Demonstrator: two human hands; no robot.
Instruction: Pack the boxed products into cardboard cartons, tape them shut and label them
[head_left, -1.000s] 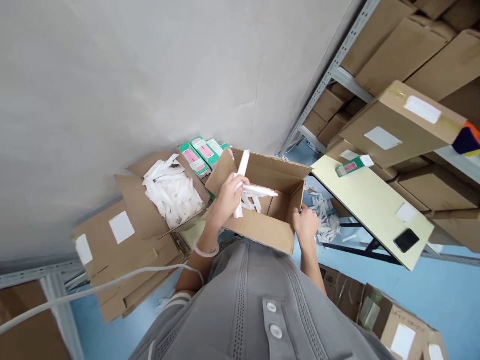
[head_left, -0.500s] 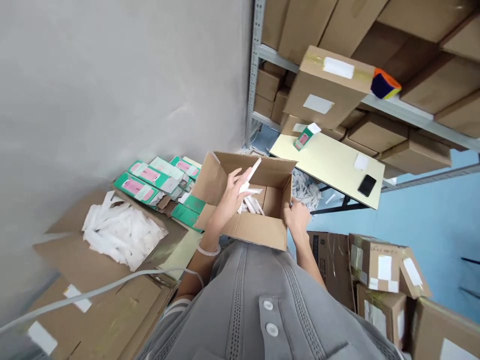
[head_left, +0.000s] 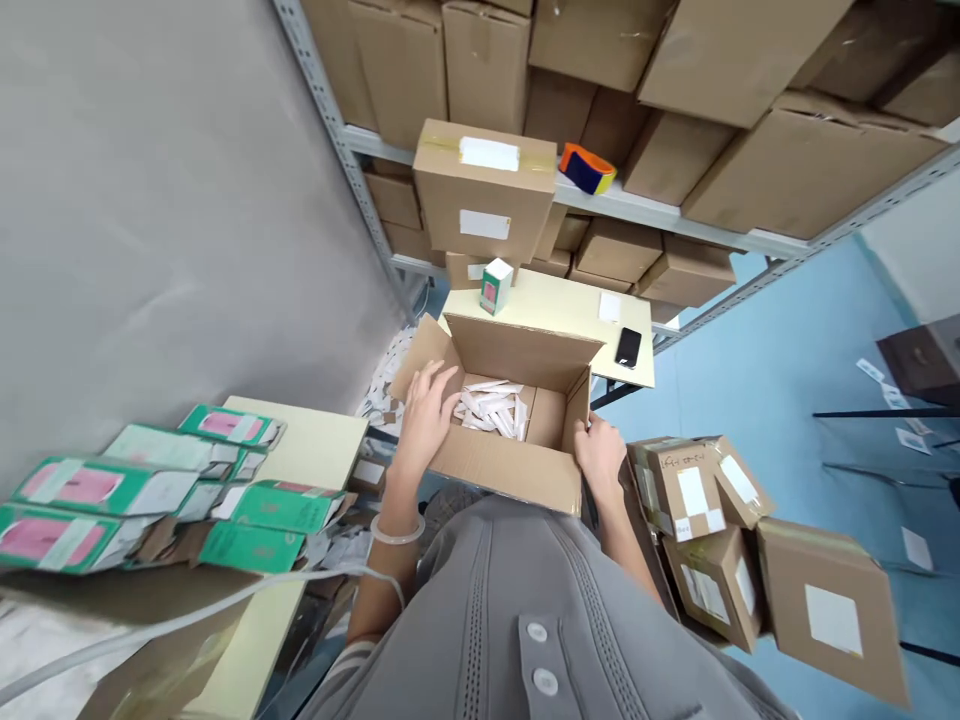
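The box (head_left: pixel 517 474) runs lengthwise left to right between my loosely spread left hand (head_left: pixel 424 418), nearer the strips (head_left: pixel 491 409), and right hand (head_left: pixel 601 455), clamped on its edge.

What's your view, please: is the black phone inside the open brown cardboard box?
No, the phone lies on the cream table, outside the box.

Brown carton (head_left: pixel 510 470); white strips (head_left: pixel 493 411); green-and-pink packs (head_left: pixel 82 487); cream table (head_left: pixel 562 303); black phone (head_left: pixel 628 348); blue floor (head_left: pixel 712 370)

The carton (head_left: pixel 517 472) partly hides the far bench (head_left: pixel 559 302) along its near edge, and the picture's left edge crops a green box (head_left: pixel 52 540).
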